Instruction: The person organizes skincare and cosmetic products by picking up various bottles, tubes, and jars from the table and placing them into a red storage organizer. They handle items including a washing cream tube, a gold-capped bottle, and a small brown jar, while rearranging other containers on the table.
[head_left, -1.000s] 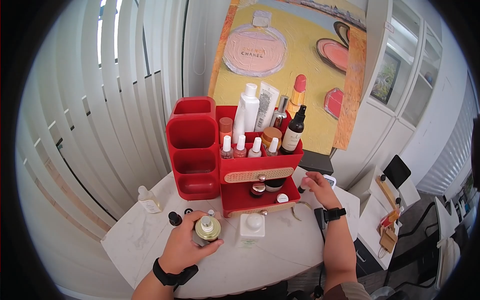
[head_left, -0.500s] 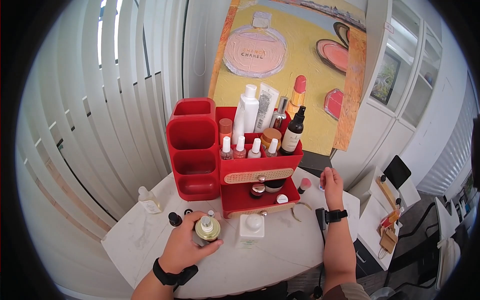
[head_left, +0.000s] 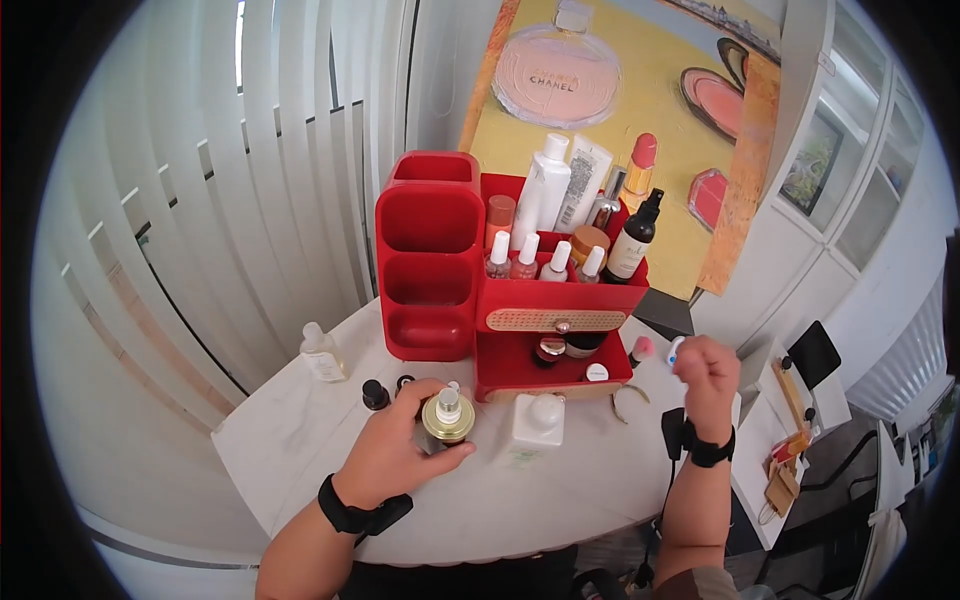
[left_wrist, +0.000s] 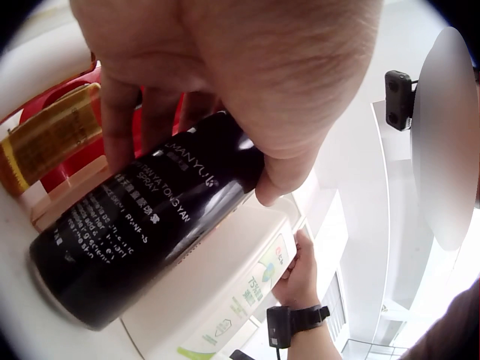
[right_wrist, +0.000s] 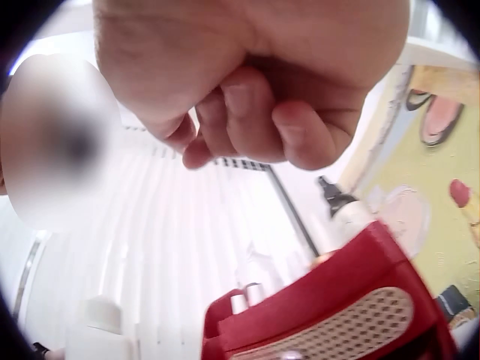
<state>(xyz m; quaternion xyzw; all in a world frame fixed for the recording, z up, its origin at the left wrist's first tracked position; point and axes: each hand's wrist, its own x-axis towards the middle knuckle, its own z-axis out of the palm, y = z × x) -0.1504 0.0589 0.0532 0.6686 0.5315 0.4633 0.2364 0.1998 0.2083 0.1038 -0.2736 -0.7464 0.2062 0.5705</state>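
Note:
My left hand [head_left: 395, 455] grips a black spray bottle [left_wrist: 142, 217] with a gold collar and silver top. In the left wrist view, thumb and fingers wrap its upper part while the base sits close at the tabletop. Just right of it stands a square white bottle [head_left: 537, 425] with a rounded top. Over the table's right side, my right hand [head_left: 708, 375] is raised, fingers loosely curled and nothing visible in them. A small pink-tipped makeup brush [head_left: 641, 350] with a dark handle stands to its left, beside the pulled-out drawer of the red organizer [head_left: 570, 293].
Bottles, a tube and several nail polishes [head_left: 524, 262] fill the organizer's top. Jars and a white-lidded pot [head_left: 596, 372] lie in the drawer. A clear bottle [head_left: 322, 355] and a black-capped bottle [head_left: 375, 395] stand left. A curved strip [head_left: 628, 404] lies right of the drawer.
My right hand has let go of the makeup brush, left it standing by the drawer, and drawn back to the right. The left hand keeps its grip. The head view has shifted.

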